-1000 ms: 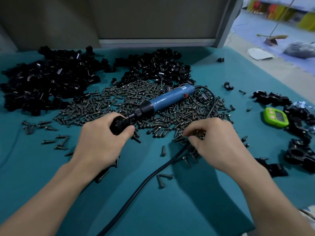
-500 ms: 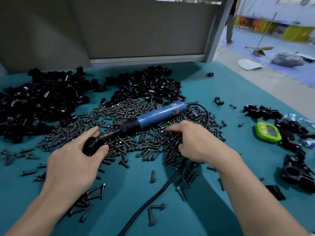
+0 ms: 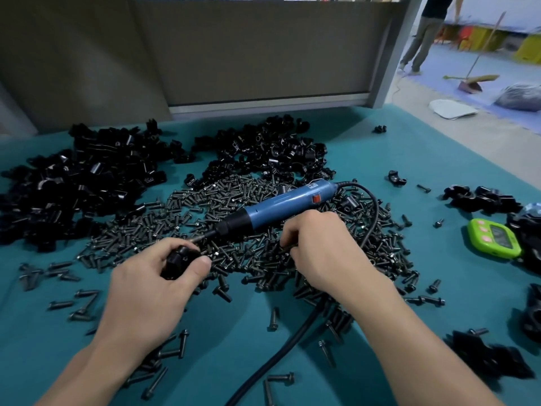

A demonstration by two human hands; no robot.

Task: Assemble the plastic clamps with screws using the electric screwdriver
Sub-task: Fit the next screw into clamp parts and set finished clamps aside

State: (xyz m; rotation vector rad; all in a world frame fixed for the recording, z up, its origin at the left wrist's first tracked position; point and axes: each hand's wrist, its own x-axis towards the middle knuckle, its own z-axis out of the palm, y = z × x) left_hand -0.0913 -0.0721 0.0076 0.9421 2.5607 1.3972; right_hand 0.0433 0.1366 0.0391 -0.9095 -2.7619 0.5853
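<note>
Sitting far left on the teal table (image 3: 409, 159): a big heap of loose black plastic clamp halves (image 3: 73, 186), with a second black heap (image 3: 269, 153) lying further back at centre, so the bulk of the job is looking undone. Left hand (image 3: 146, 297) is gripping one black plastic clamp (image 3: 178, 260), fingers and thumb curling round it, low over the near edge of the spread of black flanged screws (image 3: 234, 206). Clamp is looking stubby, rounded and glossy; cannot tell whether it is carrying a screw yet. Blue electric screwdriver (image 3: 287, 200) is lying idle on the screws, bit pointing at the clamp, close to it. Right hand (image 3: 319, 253) is digging into the screws just beside the driver, fingers curling and pinching what looks like one screw. Far right, a small cluster of black clamps (image 3: 483, 197) lying near the green timer (image 3: 494, 237) is probably the finished lot.
</note>
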